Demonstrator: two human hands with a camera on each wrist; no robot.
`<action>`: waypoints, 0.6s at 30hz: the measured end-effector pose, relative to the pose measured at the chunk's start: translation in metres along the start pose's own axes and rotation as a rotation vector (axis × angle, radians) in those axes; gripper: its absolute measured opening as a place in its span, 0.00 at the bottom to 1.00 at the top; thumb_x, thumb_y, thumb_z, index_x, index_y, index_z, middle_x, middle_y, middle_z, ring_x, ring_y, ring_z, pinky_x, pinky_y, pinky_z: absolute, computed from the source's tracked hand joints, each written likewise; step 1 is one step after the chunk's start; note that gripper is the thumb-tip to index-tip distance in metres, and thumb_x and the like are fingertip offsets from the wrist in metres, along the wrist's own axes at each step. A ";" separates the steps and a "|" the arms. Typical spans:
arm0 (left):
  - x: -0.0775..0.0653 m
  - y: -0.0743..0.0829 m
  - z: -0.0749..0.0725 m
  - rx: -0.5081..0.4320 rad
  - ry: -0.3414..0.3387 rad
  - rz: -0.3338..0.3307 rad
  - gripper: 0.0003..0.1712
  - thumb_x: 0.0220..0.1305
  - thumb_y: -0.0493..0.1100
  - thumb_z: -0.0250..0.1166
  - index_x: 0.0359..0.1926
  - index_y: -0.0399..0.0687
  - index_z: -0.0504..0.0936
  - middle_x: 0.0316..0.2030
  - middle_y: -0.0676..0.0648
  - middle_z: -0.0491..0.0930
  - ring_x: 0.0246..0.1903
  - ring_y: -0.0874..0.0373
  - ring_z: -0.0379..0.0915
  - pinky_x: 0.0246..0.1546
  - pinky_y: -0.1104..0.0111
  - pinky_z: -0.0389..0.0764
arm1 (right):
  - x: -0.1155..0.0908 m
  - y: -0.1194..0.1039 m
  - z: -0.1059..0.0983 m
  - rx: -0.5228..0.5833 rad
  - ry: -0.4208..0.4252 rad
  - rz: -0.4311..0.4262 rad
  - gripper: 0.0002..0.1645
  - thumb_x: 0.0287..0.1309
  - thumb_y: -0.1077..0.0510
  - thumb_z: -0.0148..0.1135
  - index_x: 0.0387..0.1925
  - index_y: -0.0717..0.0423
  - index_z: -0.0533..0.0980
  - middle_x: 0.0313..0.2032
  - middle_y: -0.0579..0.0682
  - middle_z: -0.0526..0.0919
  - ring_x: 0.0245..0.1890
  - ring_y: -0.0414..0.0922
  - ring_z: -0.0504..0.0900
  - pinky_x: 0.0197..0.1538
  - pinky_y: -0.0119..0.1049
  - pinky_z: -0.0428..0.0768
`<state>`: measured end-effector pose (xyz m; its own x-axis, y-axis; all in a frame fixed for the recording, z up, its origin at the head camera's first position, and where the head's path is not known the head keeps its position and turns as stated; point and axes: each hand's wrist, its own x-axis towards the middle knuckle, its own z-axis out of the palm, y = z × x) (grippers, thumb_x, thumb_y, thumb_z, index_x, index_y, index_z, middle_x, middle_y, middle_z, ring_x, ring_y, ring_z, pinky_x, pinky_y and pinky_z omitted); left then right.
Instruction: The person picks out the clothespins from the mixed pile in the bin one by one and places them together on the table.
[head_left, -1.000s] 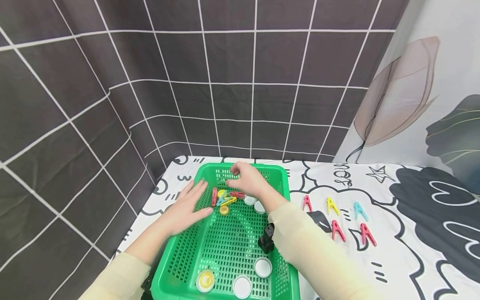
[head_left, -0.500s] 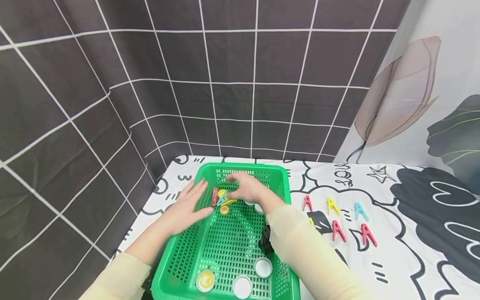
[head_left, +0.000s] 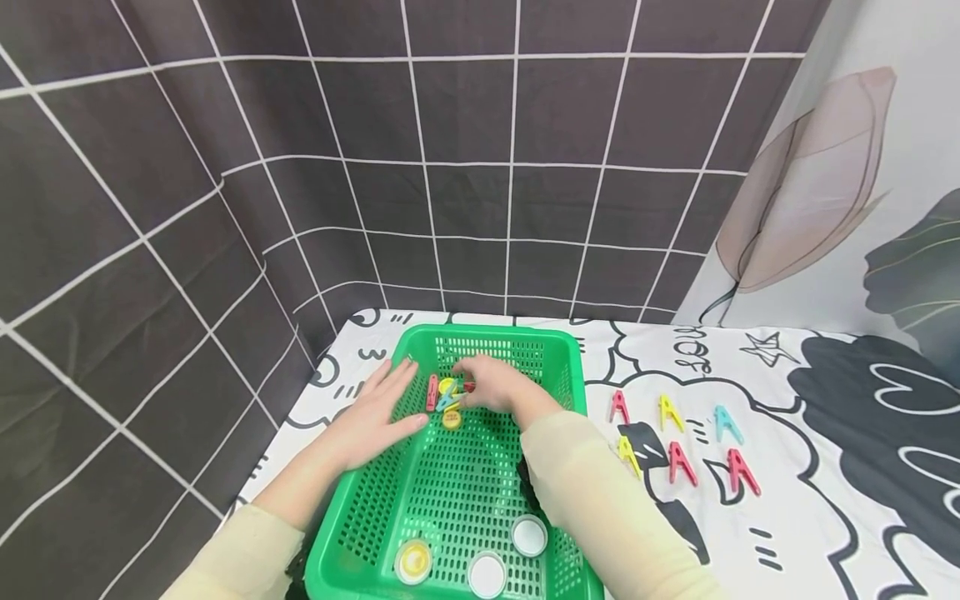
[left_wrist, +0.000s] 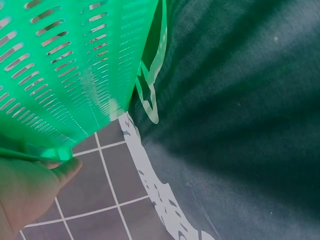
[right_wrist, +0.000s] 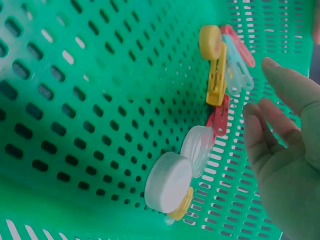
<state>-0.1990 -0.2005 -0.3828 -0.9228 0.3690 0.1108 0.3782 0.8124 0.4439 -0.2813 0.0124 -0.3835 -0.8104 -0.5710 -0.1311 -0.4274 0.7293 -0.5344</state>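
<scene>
Crowding the clothespins (right_wrist: 217, 82) near the right grip (right_wrist: 287, 170), caps (right_wrist: 168, 182) clutter the basket (head_left: 487, 331).

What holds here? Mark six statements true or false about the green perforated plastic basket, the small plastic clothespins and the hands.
1. Six small plastic clothespins show on the white patterned cloth. True.
2. The left hand grips a clothespin. False: it rests on the left rim of the green perforated plastic basket.
3. The right hand is inside the basket. True.
4. Every round cap in the basket is yellow. False: round white caps lie toward its near end.
5. The light blue clothespin on the cloth lies left of both yellow ones. False: it is right of both.
6. A red clothespin is inside the basket. True.
</scene>
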 end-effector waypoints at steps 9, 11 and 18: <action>0.000 0.000 0.000 0.014 0.009 0.007 0.47 0.63 0.66 0.52 0.73 0.47 0.48 0.72 0.46 0.45 0.71 0.43 0.32 0.58 0.35 0.53 | 0.001 -0.001 -0.001 -0.069 -0.012 -0.012 0.32 0.52 0.57 0.69 0.59 0.55 0.71 0.48 0.54 0.78 0.49 0.49 0.76 0.54 0.45 0.74; 0.000 0.001 -0.001 0.010 0.010 0.005 0.47 0.63 0.67 0.51 0.73 0.47 0.48 0.72 0.46 0.45 0.71 0.44 0.31 0.58 0.35 0.54 | 0.002 -0.001 0.000 -0.070 -0.013 -0.009 0.32 0.52 0.57 0.69 0.59 0.55 0.71 0.48 0.54 0.79 0.49 0.49 0.76 0.54 0.45 0.74; -0.001 0.002 -0.002 0.005 0.009 0.010 0.47 0.63 0.67 0.52 0.73 0.47 0.49 0.72 0.45 0.46 0.71 0.44 0.31 0.58 0.35 0.54 | 0.005 0.002 0.002 -0.060 -0.012 0.007 0.30 0.52 0.57 0.69 0.58 0.53 0.72 0.45 0.53 0.80 0.47 0.48 0.78 0.53 0.44 0.75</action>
<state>-0.1979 -0.1999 -0.3806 -0.9194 0.3735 0.1231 0.3880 0.8106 0.4385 -0.2851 0.0104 -0.3871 -0.8087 -0.5702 -0.1445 -0.4454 0.7541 -0.4826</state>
